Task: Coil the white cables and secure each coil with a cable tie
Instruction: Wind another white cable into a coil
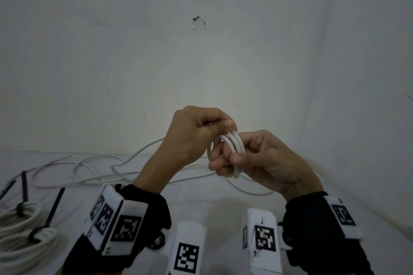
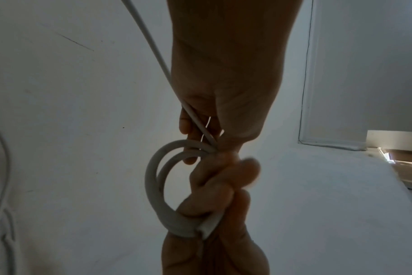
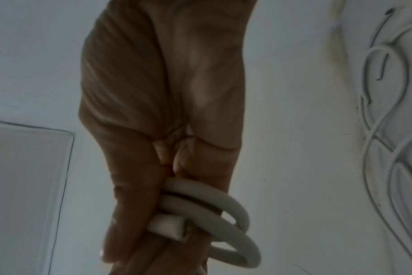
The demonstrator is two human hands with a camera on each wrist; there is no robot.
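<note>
A small coil of white cable (image 1: 231, 143) is held up above the table between both hands. My right hand (image 1: 232, 159) grips the coil's lower side, thumb over the loops, and the cut cable end (image 1: 235, 173) pokes out below. My left hand (image 1: 220, 126) pinches the cable at the top of the coil. In the left wrist view the cable strand (image 2: 153, 46) runs through the left hand (image 2: 200, 130) into the coil (image 2: 154, 178). From the right wrist, the right hand (image 3: 174, 160) holds the loops (image 3: 226, 212) and cable end (image 3: 168, 226).
The loose rest of the cable (image 1: 100, 163) lies in curves on the white table (image 1: 201, 198) and trails up to the left hand. Two tied coils (image 1: 20, 225) with black cable ties (image 1: 54, 207) sit at the front left. A white wall (image 1: 201, 51) stands behind.
</note>
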